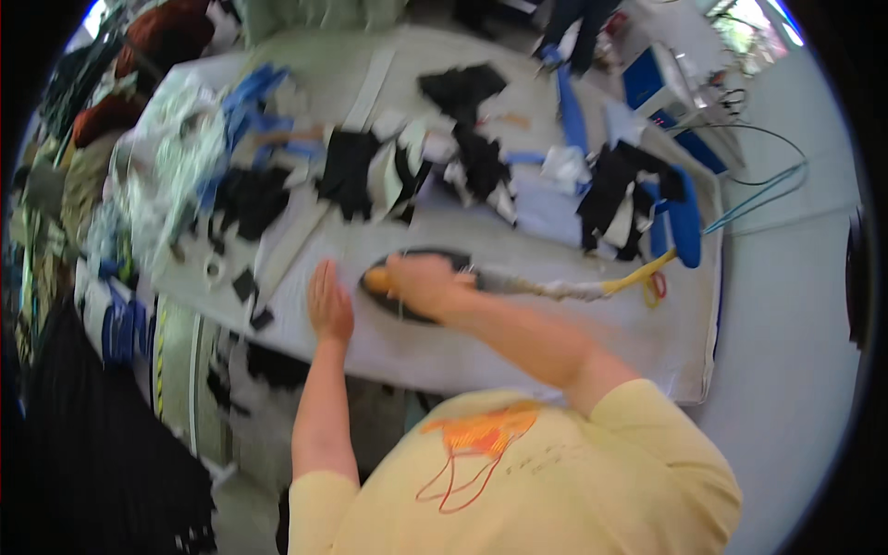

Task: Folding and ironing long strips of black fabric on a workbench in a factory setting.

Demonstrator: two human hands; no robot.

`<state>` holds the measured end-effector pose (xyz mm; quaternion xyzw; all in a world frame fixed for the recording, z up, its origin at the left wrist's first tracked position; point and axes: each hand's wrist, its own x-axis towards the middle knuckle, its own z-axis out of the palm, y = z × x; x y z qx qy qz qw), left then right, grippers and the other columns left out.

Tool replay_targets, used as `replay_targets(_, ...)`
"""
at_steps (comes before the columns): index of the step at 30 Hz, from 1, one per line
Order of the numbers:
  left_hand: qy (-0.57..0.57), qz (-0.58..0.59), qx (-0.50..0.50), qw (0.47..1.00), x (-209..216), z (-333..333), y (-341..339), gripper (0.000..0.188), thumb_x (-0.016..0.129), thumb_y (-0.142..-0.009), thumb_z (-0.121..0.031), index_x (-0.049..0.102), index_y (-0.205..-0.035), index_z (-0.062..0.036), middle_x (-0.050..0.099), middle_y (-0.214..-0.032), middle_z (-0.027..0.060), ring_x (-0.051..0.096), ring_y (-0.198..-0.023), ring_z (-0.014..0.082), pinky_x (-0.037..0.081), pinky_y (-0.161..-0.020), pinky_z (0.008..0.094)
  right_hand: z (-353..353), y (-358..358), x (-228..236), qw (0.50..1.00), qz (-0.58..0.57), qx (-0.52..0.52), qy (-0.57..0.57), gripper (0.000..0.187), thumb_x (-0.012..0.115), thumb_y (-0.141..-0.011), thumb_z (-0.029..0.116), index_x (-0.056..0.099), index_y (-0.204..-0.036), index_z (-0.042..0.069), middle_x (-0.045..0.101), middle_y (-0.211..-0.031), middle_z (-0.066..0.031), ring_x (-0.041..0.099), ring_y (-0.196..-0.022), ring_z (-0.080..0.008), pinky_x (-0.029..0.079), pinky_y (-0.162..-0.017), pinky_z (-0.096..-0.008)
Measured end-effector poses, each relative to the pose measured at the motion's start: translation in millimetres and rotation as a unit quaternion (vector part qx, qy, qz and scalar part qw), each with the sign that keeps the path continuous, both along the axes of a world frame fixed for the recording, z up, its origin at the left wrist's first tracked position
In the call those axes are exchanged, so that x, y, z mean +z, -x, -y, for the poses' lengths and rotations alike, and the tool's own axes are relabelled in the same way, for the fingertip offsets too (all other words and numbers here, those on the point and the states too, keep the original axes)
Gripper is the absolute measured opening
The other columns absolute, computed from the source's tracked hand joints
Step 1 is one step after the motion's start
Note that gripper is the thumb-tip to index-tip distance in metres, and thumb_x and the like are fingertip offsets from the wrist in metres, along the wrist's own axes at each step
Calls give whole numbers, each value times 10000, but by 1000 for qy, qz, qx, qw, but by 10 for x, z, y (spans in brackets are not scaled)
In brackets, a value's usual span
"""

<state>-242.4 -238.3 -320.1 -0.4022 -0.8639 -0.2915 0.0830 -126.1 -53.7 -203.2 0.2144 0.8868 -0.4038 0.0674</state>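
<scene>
Forearms: your left one (322, 416) rises almost straight from its yellow sleeve; your right one (523, 338) slants in from the right, reaching across your front.
Right hand (425, 285): fingers curled down over an iron (407, 307), back of the hand upward, outline slightly blurred.
Right grip: narrow, closed round the iron's handle (376, 279).
Left hand (329, 301): stretched out low over the table (610, 342), near its front edge, fingers together and pointing away from you.
Left grip: fingers extended rather than curled; you cannot tell how firmly the palm presses.
Iron's place: on the near half of the pale table, just right of your left hand and apart from it.
Iron's look: dark, long body, partly hidden under your fist; the handle's orange end juts out to the left.
Hose (546, 284): wrapped in something pale, it leads right from the iron and turns yellow near a blue padded board (684, 217).
Cloth beyond: black pieces (348, 171) and white and blue scraps lie scattered across the middle of your table.
</scene>
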Motion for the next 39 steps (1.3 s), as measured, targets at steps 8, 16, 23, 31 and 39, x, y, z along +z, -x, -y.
replay_targets(8,0,-9,-15,1000,28,30,-15,404,518,-857,-130,515,-1248,-30,488,-1352,163,438,-1253,362,327,-1067,449,-302,-825,330,978,128,94,-132,377,660,-824,351,533,-1009,48,664,-793,-170,663,-719,-361,502,-599,-476)
replay_targets(16,84,-101,-45,990,-10,-95,-70,427,541,-845,-157,502,-1257,-53,465,-1374,161,412,-1278,355,320,-1069,460,-1038,-3453,360,945,222,-42,-237,255,688,-780,324,608,-883,104,688,-834,-126,686,-775,-333,523,-649,-468)
replay_targets(23,112,-36,-331,936,293,-944,-808,355,614,-815,-191,580,-1159,-108,522,-1307,110,468,-1228,302,374,-1026,435,-1577,-5144,160,893,245,-228,-302,128,653,-764,205,591,-817,107,670,-812,-123,662,-806,-322,506,-694,-472)
replay_targets(31,303,28,-315,899,582,-1381,-702,220,706,-750,-210,651,-944,-122,635,-1016,106,607,-927,322,490,-776,417,-2018,-6010,-59,877,180,-255,-364,79,642,-742,166,576,-747,122,630,-796,-107,617,-829,-335,482,-729,-448)
replay_targets(39,422,45,-348,836,383,-1546,-414,188,732,-725,-283,680,-845,-147,664,-845,97,630,-843,310,504,-710,436,-1979,-5797,229,840,188,-353,-368,546,809,-638,361,560,-1076,151,542,-1165,-84,480,-1150,-300,370,-963,-464)
